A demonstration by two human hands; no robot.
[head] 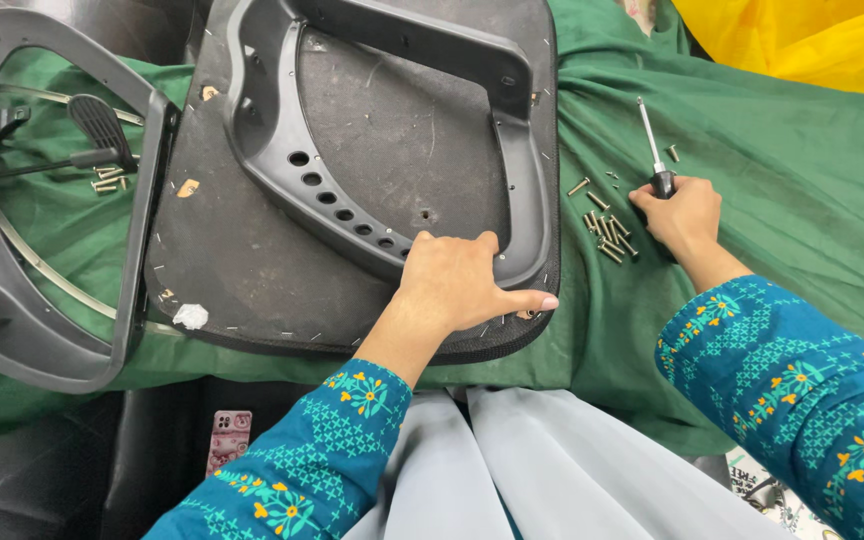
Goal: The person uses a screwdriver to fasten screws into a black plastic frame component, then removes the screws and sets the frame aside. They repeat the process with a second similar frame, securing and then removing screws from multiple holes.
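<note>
Seat base: upturned office-chair seat pan (pixel 252 250), dark fabric underside w/ staples round the edge, fills upper centre of frame; black plastic armrest bracket (pixel 392 130) w/ row of oval holes lies on it.
Left hand: left hand (pixel 462 285) lower centre, flat on bracket's near edge, fingers curled over the rail, thumb stretched along seat rim; pressing, not closed round anything.
Right hand: right hand (pixel 687 215) right of centre, narrow grip round black handle of screwdriver (pixel 652 150); shaft points to upper frame, lying on the cloth.
Bolts: loose pile of bolts (pixel 607 230) just beside right hand, btwn it and seat edge; a few more bolts (pixel 107 180) at upper left.
Backrest frame: black perforated chair frame (pixel 12 200) at left edge, leaning over cloth, w/ a lever (pixel 102 125) inside its opening.
Surface: wrinkled green cloth (pixel 802 170) spread under everything, drapes toward lower frame.
Room: yellow fabric (pixel 812 40) at upper right corner; dark floor at lower left w/ pink-cased phone (pixel 229 435) on it.
Clothes: teal patterned sleeves, pale grey garment over lap at bottom.
</note>
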